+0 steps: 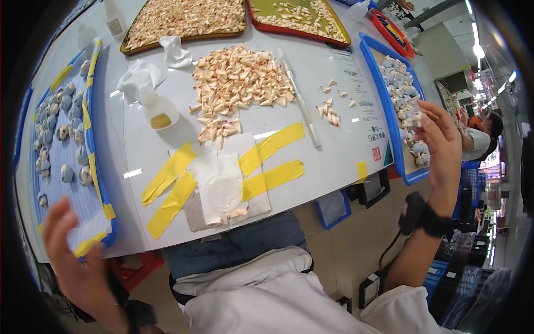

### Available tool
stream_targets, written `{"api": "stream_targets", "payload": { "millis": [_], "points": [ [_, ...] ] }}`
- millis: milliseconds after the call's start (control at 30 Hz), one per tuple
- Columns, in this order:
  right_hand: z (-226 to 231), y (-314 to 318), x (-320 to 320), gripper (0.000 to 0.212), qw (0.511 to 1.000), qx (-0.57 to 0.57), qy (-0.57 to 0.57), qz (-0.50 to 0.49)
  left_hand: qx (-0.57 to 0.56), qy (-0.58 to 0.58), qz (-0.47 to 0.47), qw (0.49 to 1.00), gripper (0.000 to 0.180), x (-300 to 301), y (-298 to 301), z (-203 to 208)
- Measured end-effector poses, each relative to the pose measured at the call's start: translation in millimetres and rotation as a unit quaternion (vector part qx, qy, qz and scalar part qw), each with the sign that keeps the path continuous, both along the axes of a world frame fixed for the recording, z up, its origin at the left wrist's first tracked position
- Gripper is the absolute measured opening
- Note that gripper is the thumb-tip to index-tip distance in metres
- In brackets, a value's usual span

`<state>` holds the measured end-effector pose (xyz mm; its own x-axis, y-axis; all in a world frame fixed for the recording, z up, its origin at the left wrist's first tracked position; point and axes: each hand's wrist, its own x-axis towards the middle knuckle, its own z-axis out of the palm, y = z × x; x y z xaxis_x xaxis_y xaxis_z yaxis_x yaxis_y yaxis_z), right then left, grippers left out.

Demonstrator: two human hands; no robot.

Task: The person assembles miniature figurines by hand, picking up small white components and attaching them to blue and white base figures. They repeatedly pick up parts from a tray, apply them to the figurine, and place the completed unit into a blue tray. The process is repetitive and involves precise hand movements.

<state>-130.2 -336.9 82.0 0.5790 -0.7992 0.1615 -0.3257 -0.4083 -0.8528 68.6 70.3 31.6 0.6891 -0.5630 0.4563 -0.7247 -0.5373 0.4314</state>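
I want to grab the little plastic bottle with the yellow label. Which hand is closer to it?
Left, probably. The left hand hovers below the small plastic bottle with the yellow label, by the table's near-left edge. The right hand is raised far across, over the right blue tray.

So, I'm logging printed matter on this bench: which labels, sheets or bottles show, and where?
Paper sheet: right side of table, white, dark print, red stamp.
Squeeze bottle: left of the chip pile, translucent, yellow label.
Second bottle: far left, white, pale label.

White printed paper sheet [364,100] beside the right blue tray [384,106]; yellow-labelled white squeeze bottle [157,111] left of centre.
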Motion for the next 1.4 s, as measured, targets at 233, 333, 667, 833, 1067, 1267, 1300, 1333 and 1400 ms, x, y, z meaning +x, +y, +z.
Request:
{"api": "stream_targets", "payload": {
  "millis": [233,333,667,833,1067,1267,1300,1333,1400],
  "points": [
    [-13.6,-45.8,-19.7,0.022,0.923,-0.212,0.306,0.097,0.241,-0.007,0.08,0.967,0.044,104.1,85.7,12.5],
    [-7.3,-45.3,-27.9,0.021,0.884,-0.244,0.392,0.073,0.284,0.025,0.049,0.957,0.05,133.7,94.6,9.0],
    [-13.7,2.3,49.3,0.019,0.914,-0.256,0.262,0.171,0.267,0.177,0.07,0.945,0.054,133.2,85.6,9.3],
    [-30.6,0.1,67.5,0.012,0.9,-0.253,0.297,0.194,0.213,0.23,0.124,0.941,0.029,110.9,77.7,20.0],
    [-38.0,19.6,54.9,0.009,0.875,-0.334,0.285,0.204,-0.049,0.317,0.047,0.946,0.013,68.5,55.5,31.2],
    [-43.9,55.7,28.7,0.008,0.9,-0.307,0.256,0.174,-0.319,0.366,-0.151,0.861,0.046,2.5,27.9,13.7],
    [-49.4,60.1,25.8,0.008,0.912,-0.286,0.242,0.165,-0.341,0.409,-0.152,0.833,0.044,-9.6,21.4,10.5],
    [-48.7,65.6,27.4,0.009,0.911,-0.294,0.236,0.166,-0.364,0.451,-0.149,0.801,0.043,-21.0,15.5,13.8],
    [-48.3,72.9,22.0,0.01,0.908,-0.316,0.237,0.14,-0.409,0.608,-0.085,0.675,0.037,-31.4,-3.7,19.5]
  ]
}}
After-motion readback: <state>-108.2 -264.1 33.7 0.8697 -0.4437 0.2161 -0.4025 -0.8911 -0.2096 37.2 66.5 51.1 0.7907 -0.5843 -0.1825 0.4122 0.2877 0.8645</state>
